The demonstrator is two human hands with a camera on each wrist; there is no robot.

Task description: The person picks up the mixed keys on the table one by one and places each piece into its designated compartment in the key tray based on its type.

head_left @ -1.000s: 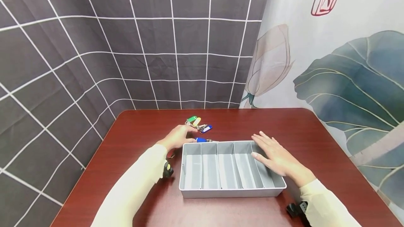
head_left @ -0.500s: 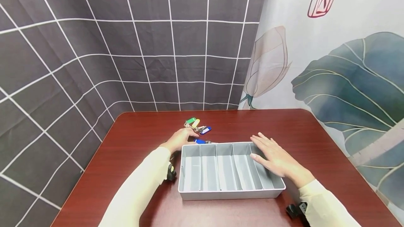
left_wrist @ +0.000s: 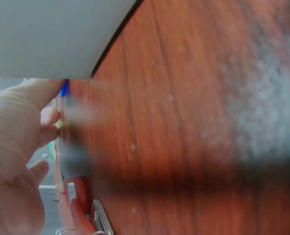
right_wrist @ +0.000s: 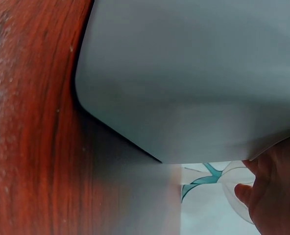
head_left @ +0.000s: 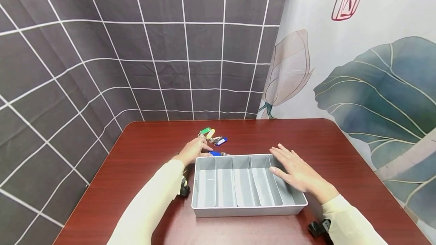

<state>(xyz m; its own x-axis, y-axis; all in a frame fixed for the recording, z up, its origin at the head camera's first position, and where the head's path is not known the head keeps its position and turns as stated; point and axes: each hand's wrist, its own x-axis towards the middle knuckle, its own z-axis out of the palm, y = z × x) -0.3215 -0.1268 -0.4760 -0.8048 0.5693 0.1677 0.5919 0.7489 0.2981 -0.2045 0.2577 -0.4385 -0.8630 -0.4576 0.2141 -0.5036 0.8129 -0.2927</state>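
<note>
A grey tray (head_left: 249,211) with several long compartments stands on the table, nothing in them. My left hand (head_left: 193,151) is by the tray's back left corner, thumb and fingers apart, fingertips right at a blue key tag (head_left: 215,153) that lies behind the tray's back rim. In the left wrist view, the thumb runs along the tray wall (left_wrist: 47,39) and the other fingers bend loosely. Below them lies a red key tag (left_wrist: 81,210) with a metal key (left_wrist: 102,218). My right hand (head_left: 294,171) lies with straight fingers over the tray's right end.
Farther back are green (head_left: 205,131), yellow (head_left: 210,134) and blue-and-white (head_left: 221,141) key tags with keys. All stand on a reddish-brown wooden table (head_left: 143,184). A dark gridded curtain (head_left: 170,41) hangs behind, and a white flowered curtain (head_left: 313,101) at the right.
My left hand has drawn its fingers a little closer to the blue tag, its wrist shifting slightly right. The right hand stays over the tray's end; the head view tilts slightly.
</note>
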